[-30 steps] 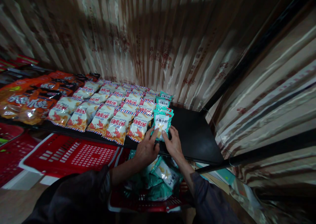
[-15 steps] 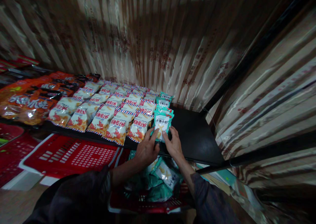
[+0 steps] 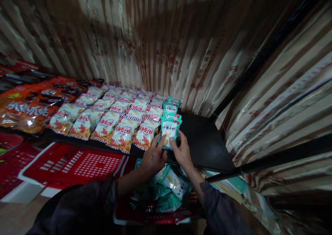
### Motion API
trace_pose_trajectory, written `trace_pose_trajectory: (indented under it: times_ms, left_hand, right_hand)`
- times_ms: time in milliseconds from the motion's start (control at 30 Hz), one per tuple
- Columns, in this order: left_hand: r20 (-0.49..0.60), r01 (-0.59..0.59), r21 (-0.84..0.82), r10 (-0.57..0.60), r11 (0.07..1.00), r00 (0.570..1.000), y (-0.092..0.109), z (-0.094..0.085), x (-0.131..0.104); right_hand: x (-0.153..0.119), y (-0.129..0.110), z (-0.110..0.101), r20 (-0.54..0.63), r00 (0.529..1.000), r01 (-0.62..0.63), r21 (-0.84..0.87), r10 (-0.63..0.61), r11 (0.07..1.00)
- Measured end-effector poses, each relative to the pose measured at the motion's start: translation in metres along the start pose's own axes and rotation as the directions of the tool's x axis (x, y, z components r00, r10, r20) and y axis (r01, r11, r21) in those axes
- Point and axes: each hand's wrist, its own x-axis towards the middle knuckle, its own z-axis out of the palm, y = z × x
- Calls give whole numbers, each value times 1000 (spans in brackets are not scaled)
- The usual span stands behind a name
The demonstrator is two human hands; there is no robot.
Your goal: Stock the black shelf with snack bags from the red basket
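Note:
A green-and-white snack bag (image 3: 169, 128) lies at the front edge of the black shelf (image 3: 204, 141), at the front of a column of like bags (image 3: 171, 107). My left hand (image 3: 153, 159) grips its lower left side with the fingertips. On the lower right side, my right hand (image 3: 182, 150) holds the same bag, its thumb on the front. Just left of it stand rows of white snack bags (image 3: 124, 133) with red lettering. Below the hands, a red basket (image 3: 147, 216) contains several more green bags (image 3: 175, 185).
Orange snack bags (image 3: 38, 110) fill the shelf's left part. Another red basket (image 3: 77, 162) lies below the shelf's front edge. Black metal bars (image 3: 275, 159) frame the right side. A striped curtain (image 3: 160, 38) hangs behind.
My hands stay on the green bag with hardly any movement. The view has shifted very slightly.

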Motion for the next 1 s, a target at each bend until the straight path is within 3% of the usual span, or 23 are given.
trace_pose_trajectory:
  times_ms: [1000]
  left_hand:
    - [-27,-33,-19,32,999,999,-11,7,3]
  right_hand:
    - [2,9,6,-32,999,-23,93,26,995]
